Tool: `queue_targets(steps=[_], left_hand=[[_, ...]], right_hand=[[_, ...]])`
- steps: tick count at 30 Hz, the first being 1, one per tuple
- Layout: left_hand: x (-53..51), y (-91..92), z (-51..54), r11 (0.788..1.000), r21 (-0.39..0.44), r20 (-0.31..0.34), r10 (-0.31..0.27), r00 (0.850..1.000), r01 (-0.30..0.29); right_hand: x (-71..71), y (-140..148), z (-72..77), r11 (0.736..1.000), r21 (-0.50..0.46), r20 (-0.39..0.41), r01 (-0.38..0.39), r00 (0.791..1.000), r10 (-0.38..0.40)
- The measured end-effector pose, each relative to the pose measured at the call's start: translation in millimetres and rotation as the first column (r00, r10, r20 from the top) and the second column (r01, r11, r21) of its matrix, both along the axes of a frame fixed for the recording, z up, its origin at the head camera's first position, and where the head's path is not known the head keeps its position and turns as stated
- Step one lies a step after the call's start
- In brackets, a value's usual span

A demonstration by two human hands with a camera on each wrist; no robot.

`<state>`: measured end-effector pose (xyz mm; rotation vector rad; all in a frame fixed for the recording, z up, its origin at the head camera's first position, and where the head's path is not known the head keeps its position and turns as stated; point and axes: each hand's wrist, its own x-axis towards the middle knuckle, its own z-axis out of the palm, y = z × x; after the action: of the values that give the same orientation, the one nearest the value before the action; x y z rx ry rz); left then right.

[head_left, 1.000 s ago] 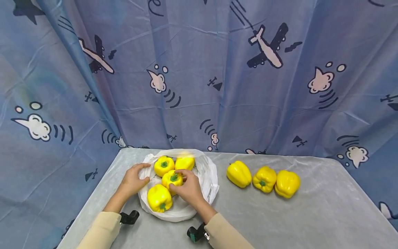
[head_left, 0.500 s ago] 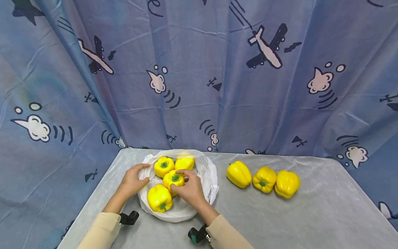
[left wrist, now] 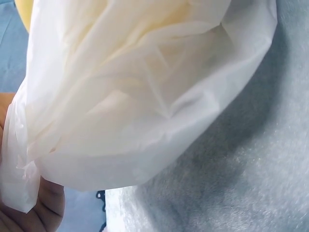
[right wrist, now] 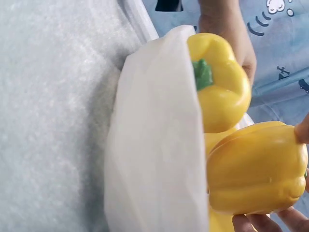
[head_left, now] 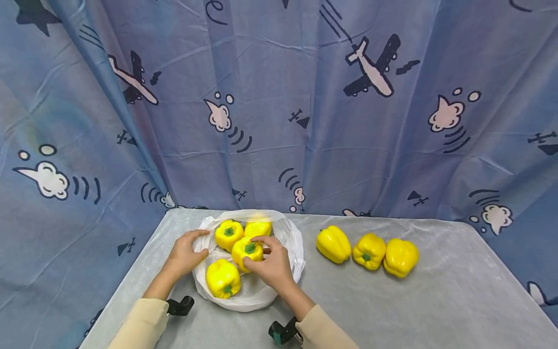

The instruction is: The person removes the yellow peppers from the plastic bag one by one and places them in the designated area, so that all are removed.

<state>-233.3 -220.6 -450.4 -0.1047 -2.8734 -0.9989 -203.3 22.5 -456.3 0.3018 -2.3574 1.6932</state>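
A white plastic bag point(head_left: 294, 237) stands on the table with its mouth spread wide. Several yellow bell peppers are in it, among them one at the front point(head_left: 223, 278) and one at the back left point(head_left: 228, 235). My left hand point(head_left: 183, 252) holds the bag's left rim; in the left wrist view a fold of the plastic covers part of the fingers point(left wrist: 48, 205). Between thumb and fingertips, my right hand point(head_left: 272, 264) grips a yellow bell pepper point(head_left: 242, 254) by its top. In the right wrist view this gripped pepper point(right wrist: 258, 166) lies sideways above other yellow ones.
To the right of the bag, three more yellow bell peppers point(head_left: 369, 251) rest in a row on the grey cloth-covered table point(head_left: 392, 310). A blue curtain point(head_left: 270, 106) with printed planes hangs behind the table.
My right hand and the bell pepper it grips have shifted slightly to the right over the bag. My left hand keeps its place at the rim.
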Motion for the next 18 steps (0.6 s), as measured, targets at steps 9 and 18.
queue_targets(steps=[9,18], left_hand=[[0.1,-0.2,-0.7,1.0,0.008,-0.002,0.001,1.0,-0.001],[0.4,-0.3,0.3,1.0,0.008,0.003,-0.003,1.0,0.003]], right_hand=[[8.1,10.0,7.6,0.999,-0.025,0.006,0.022,1.0,-0.022],[18.1,21.4,22.5,0.997,-0.066,-0.004,0.03,1.0,-0.031]])
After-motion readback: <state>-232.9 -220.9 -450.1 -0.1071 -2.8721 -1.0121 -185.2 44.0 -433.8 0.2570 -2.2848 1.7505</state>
